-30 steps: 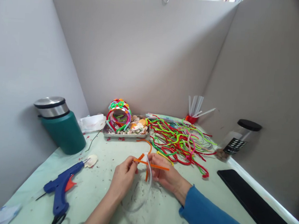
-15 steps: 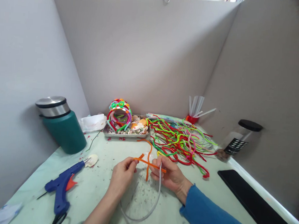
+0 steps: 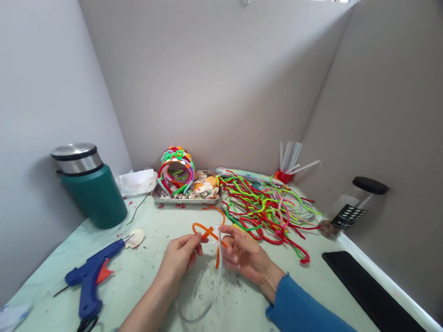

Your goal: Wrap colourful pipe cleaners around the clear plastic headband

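My left hand is closed, thumb and forefinger pinching an orange pipe cleaner. This pipe cleaner bends into a small loop by the left fingertips and runs across toward my right hand. The right fingers are closed at the upper end of a thin grey headband, against the orange strand. Blurred, the headband curves down between my hands and passes behind my left wrist. Another orange pipe cleaner lies on the table just behind the hands.
Left stand a blue glue gun, a shell and a green bottle. Behind, a metal tray holds shells and decorated headbands. Many pipe cleaners lie right, near a jar and black strip.
The headband's upper end has swung left, toward the left fingers. The held orange strand, nearly straight before, now curves into a loop. My right fingers have opened out somewhat.
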Tool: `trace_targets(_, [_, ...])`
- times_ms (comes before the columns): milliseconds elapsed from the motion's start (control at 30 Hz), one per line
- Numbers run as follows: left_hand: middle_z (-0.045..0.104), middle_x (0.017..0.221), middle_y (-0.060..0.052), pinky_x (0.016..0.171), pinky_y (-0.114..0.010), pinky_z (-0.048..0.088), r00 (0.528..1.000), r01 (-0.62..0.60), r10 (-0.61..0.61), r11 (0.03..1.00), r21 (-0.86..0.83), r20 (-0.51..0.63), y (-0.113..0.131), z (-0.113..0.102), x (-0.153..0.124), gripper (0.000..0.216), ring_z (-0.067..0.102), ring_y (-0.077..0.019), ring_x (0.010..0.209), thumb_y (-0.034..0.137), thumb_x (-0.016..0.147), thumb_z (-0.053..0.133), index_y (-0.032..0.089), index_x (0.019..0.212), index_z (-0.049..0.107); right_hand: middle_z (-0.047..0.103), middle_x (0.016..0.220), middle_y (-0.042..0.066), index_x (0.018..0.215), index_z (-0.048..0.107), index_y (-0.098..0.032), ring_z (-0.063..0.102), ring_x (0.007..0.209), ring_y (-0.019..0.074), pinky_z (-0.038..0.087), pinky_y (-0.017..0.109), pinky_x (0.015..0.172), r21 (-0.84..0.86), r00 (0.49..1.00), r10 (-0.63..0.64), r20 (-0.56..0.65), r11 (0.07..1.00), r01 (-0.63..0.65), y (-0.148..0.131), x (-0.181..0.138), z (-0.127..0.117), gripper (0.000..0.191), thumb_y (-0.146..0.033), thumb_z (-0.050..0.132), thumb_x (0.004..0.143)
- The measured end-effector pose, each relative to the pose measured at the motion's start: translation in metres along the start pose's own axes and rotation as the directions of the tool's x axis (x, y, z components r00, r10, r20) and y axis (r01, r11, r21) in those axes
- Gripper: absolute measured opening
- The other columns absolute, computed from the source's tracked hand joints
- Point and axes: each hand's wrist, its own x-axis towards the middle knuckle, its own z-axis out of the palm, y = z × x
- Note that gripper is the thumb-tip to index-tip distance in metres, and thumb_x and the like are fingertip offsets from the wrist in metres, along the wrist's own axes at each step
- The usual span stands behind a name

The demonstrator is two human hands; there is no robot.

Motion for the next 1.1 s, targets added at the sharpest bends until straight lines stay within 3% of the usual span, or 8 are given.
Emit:
trace_targets(133, [0.036,0.038,0.007,0.035,-0.018,0.013,0.996,-0.003,0.0,0.999,-0.037,-0.087,0.0,-0.004,0.002,0.04,0.024,-0.0039,0.034,0.052,0.065,0.057,0.012,0.064,0.062,0.054,0.063,-0.002,0.098,0.058,-0.017,0.041,0.043,0.005,0.027,0.016,0.038,-0.041,0.999,0.02,-0.047,0.999,-0.021,0.0,0.002,0.002,0.029,-0.034,0.063,0.075])
trace_targets(233, [0.03,0.035,0.009,0.035,-0.018,0.012,0.993,0.001,-0.007,0.999,-0.046,-0.122,-0.001,-0.005,0.003,0.038,0.021,-0.0033,0.033,0.05,0.065,0.058,0.013,0.058,0.059,0.057,0.067,0.002,0.091,0.06,-0.014,0.046,0.044,0.0057,0.029,0.016,0.037,-0.087,0.995,0.097,0.018,0.992,-0.095,0.003,0.001,0.003,0.028,-0.035,0.065,0.073])
trace_targets(367, [0.029,0.034,0.01,0.036,-0.017,0.01,0.995,0.028,-0.035,0.996,-0.08,-0.095,-0.001,-0.005,0.001,0.038,0.018,-0.0024,0.033,0.05,0.065,0.059,0.012,0.062,0.059,0.06,0.071,0.005,0.084,0.063,-0.011,0.049,0.048,0.0077,0.033,0.018,0.04,-0.066,0.982,0.121,0.146,0.991,-0.112,0.007,-0.003,0.0,0.031,-0.037,0.07,0.067])
trace_targets(500, [0.036,0.042,0.007,0.035,-0.018,0.009,0.997,0.051,-0.058,0.993,-0.106,-0.059,0.001,-0.004,-0.001,0.046,0.021,-0.0022,0.034,0.055,0.066,0.057,0.01,0.072,0.062,0.061,0.066,0.005,0.079,0.065,-0.01,0.052,0.048,0.0096,0.037,0.02,0.042,-0.098,0.976,0.14,0.165,0.987,-0.125,0.01,-0.004,-0.003,0.025,-0.032,0.07,0.066])
trace_targets(667, [0.044,0.051,0.004,0.035,-0.019,0.009,0.996,0.041,-0.034,0.995,-0.086,0.087,0.003,-0.002,-0.005,0.044,0.022,-0.0015,0.034,0.053,0.069,0.057,0.009,0.076,0.062,0.059,0.062,0.002,0.074,0.062,-0.012,0.048,0.045,0.0067,0.032,0.017,0.039,-0.095,0.997,0.07,-0.014,0.993,-0.071,0.007,0.001,-0.002,0.017,-0.028,0.068,0.07])
trace_targets(767, [0.042,0.048,0.005,0.037,-0.02,0.008,0.984,0.022,-0.016,0.999,-0.034,0.179,0.003,-0.001,-0.008,0.043,0.021,-0.0016,0.034,0.052,0.071,0.055,0.01,0.067,0.061,0.055,0.058,-0.001,0.075,0.062,-0.013,0.044,0.042,0.005,0.03,0.016,0.037,-0.157,0.99,0.018,-0.141,0.987,-0.04,0.007,0.006,-0.002,0.017,-0.03,0.065,0.074])
trace_targets(967, [0.035,0.041,0.006,0.04,-0.023,0.008,0.936,0.021,-0.067,0.99,0.136,0.344,-0.001,0.006,-0.013,0.045,0.021,-0.0032,0.036,0.054,0.069,0.056,0.013,0.05,0.05,0.056,0.06,-0.001,0.092,0.063,-0.013,0.048,0.046,0.0063,0.034,0.017,0.041,-0.315,0.99,0.028,-0.141,0.946,-0.072,0.01,0.007,0.001,0.03,-0.036,0.064,0.073])
trace_targets(1100, [0.034,0.041,0.006,0.042,-0.023,0.011,0.931,-0.047,-0.029,0.979,0.197,0.365,-0.002,0.011,-0.015,0.046,0.023,-0.004,0.038,0.054,0.069,0.056,0.014,0.048,0.046,0.059,0.062,0.0,0.077,0.063,-0.012,0.054,0.053,0.0092,0.041,0.02,0.051,-0.344,0.984,0.02,-0.179,0.935,-0.082,0.011,0.004,0.004,0.024,-0.032,0.07,0.068])
